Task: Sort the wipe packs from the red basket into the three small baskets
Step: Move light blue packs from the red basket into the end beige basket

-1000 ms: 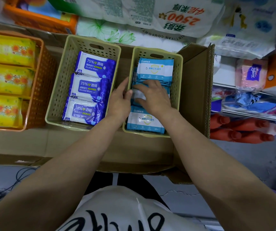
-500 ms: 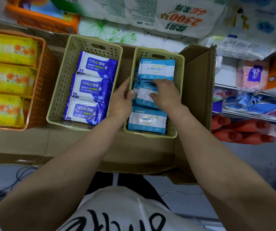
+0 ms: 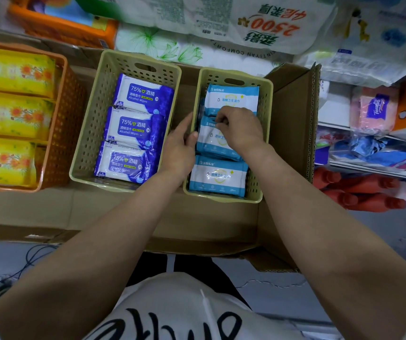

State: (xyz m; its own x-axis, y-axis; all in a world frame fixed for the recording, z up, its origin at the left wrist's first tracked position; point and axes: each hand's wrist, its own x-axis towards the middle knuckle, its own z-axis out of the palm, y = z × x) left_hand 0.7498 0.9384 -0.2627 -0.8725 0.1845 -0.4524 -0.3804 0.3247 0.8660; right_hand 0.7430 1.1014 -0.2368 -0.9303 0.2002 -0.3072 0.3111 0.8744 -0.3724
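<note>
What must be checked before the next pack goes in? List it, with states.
1. Right hand grips the middle light-blue pack: ok.
2. Left hand steadies the right beige basket at its left wall: ok.
3. Middle pack lies flat in the row: not ok, it is tilted.
4. Dark-blue packs in their own middle basket: ok.
5. Yellow packs in the orange basket: ok.
6. Red basket emptied: cannot tell, out of view.

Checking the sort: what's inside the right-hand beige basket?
Three light-blue wipe packs show in the beige basket; the right hand covers part of the middle one. Anything underneath is hidden.
</note>
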